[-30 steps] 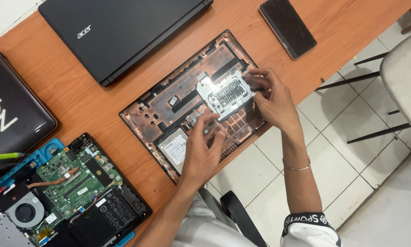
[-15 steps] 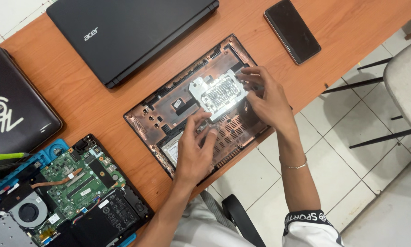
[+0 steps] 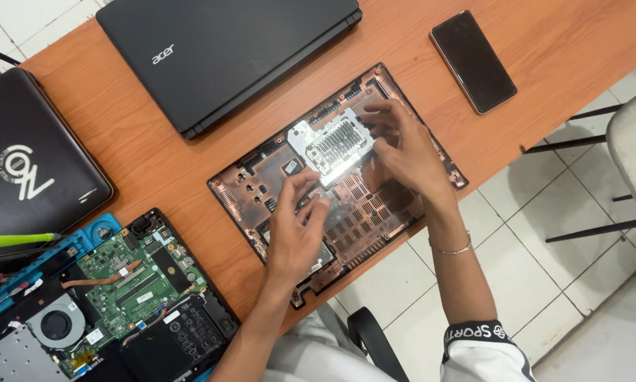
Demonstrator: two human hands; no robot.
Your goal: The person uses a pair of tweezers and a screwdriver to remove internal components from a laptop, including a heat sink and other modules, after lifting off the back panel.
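Across an orange-brown wooden worktop, spreading out several opened and closed laptops, with white floor tiles showing beyond the near edge and a pale chair seat on dark legs standing at the right. Lying at the middle, tilted on the wood, a laptop bottom cover, inner side up, copper-brown with vent slots. Resting on its upper part, a silvery slotted metal plate. Touching the plate's lower edge with loosely spread, bent fingers, the left hand, palm down over the cover. Hovering over and pressing at the plate's right edge, the right hand, fingers curled and slightly apart; cannot tell whether pinching the plate or only pushing it. Wearing a thin bracelet on the right wrist.

Sitting closed at the top, a black laptop bearing a small silver logo on its lid. Lying at the far left, a dark laptop sleeve carrying a large white emblem. Lying face up at the upper right, a black phone. Filling the lower left corner, an opened laptop base with green board, fan and battery, resting partly on a blue tray beside a yellow-green tool handle.
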